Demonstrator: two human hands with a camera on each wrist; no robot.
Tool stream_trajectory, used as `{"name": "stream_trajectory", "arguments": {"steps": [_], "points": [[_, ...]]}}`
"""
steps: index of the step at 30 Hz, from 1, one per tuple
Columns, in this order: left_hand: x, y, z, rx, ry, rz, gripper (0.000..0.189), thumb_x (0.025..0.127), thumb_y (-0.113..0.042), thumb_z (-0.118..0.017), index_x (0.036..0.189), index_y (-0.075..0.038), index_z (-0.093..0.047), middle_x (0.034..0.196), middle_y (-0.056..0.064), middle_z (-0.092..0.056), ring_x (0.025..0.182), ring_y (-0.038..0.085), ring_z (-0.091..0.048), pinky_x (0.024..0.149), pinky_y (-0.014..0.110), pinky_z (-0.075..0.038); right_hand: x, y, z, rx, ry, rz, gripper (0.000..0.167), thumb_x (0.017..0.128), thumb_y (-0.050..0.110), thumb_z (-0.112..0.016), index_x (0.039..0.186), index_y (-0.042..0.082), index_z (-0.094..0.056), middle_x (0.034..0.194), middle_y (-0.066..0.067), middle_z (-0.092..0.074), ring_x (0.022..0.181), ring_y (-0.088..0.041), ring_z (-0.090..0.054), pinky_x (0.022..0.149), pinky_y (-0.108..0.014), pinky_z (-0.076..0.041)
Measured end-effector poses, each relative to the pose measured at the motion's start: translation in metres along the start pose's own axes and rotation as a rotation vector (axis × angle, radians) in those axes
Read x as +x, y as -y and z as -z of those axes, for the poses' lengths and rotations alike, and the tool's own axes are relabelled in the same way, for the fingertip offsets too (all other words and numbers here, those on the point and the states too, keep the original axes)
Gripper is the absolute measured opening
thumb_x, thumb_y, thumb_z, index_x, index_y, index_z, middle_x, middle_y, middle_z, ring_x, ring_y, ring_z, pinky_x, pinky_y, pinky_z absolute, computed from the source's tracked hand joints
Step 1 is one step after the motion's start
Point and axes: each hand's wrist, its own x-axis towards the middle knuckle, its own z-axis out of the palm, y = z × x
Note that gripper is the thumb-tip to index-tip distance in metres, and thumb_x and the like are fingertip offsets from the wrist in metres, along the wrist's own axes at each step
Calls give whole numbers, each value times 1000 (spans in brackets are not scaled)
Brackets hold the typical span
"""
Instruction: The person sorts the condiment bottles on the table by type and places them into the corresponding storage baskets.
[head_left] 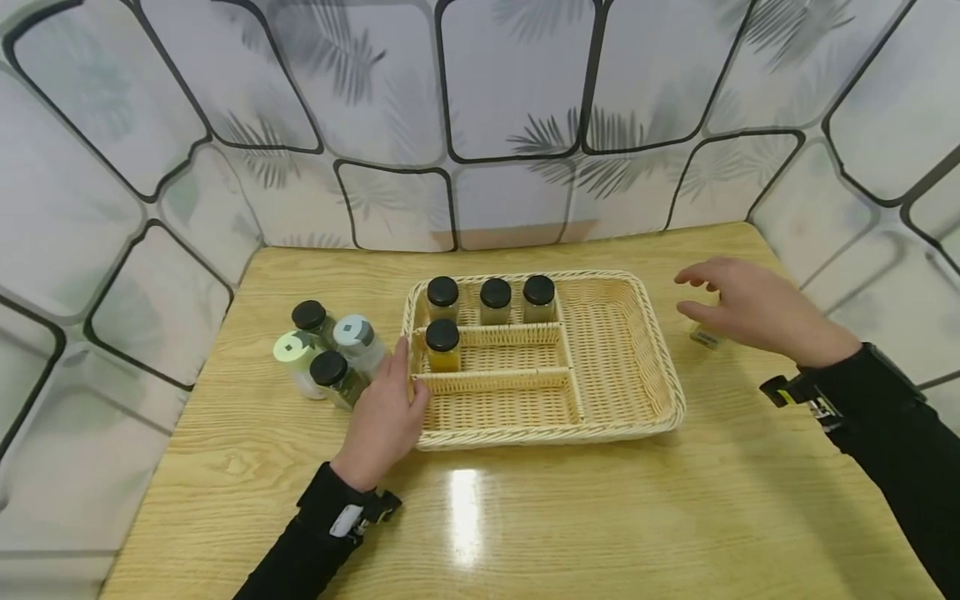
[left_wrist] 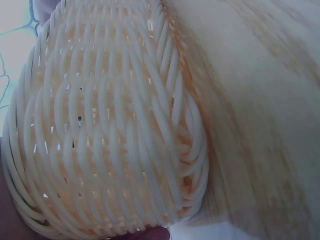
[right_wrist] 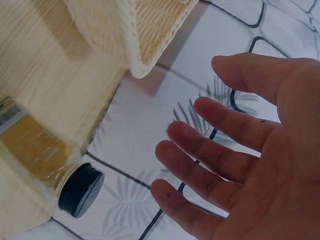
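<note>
My left hand (head_left: 382, 425) grips the front left side of a pale woven basket (head_left: 622, 427), its thumb over the rim. Up close, the left wrist view shows the basket's wicker wall (left_wrist: 100, 110), with bits of hand at the frame's lower edges. Right of the basket, my right hand (head_left: 757, 308) hovers with fingers spread and nothing in them. Partly hidden below it is a spice jar (head_left: 705, 337); in the right wrist view this jar (right_wrist: 40, 150) has yellowish contents and a black lid, apart from the fingers.
Inside the basket, three black-lidded jars (head_left: 495, 302) stand in the back compartment and a yellow-filled jar (head_left: 443, 346) in the middle one. Several more jars (head_left: 330, 350), with black, pale green and whitish lids, cluster left of the basket on the wooden table (head_left: 570, 517). Patterned cloth (head_left: 517, 83) surrounds the table.
</note>
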Motion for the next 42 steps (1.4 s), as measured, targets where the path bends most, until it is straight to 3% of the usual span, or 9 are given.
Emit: {"name": "stream_trajectory", "arguments": {"steps": [5,12,23,32,42], "points": [[-1,0,0,4,0,0,67,102,-26,-44,159,1,-20,148,30,-45,80,33,-63,73,50,-56,-3,-15,0,-12,0,-13,42,98,31,-63,132,5,-63,131,-22,-61,109,-36,-61,85,-54,-49],[0,0,0,2,1,0,67,102,-27,-44,159,1,-20,150,29,-44,83,34,-64,74,51,-55,-3,-33,-2,-28,18,-58,44,98,30,-63,131,0,-62,134,-30,-57,126,-48,-49,97,-63,-42],[0,1,0,-3,2,4,68,102,-26,-45,159,0,-20,150,28,-43,92,37,-65,79,53,-55,-4,-52,-7,-16,23,-103,45,97,28,-64,130,-3,-61,133,-34,-53,123,-52,-47,97,-64,-40],[0,2,-1,-6,3,7,67,102,-26,-45,159,0,-20,149,29,-44,89,36,-64,77,52,-55,-3,-66,-16,-54,96,-127,52,95,25,-67,137,-3,-55,134,-35,-49,118,-53,-49,92,-65,-43],[0,3,-2,-16,-1,1,68,101,-25,-46,159,0,-20,150,29,-43,73,28,-58,65,44,-53,0,-71,-21,-34,91,-119,49,94,16,-66,135,-6,-54,127,-36,-54,114,-51,-52,93,-65,-42]]}}
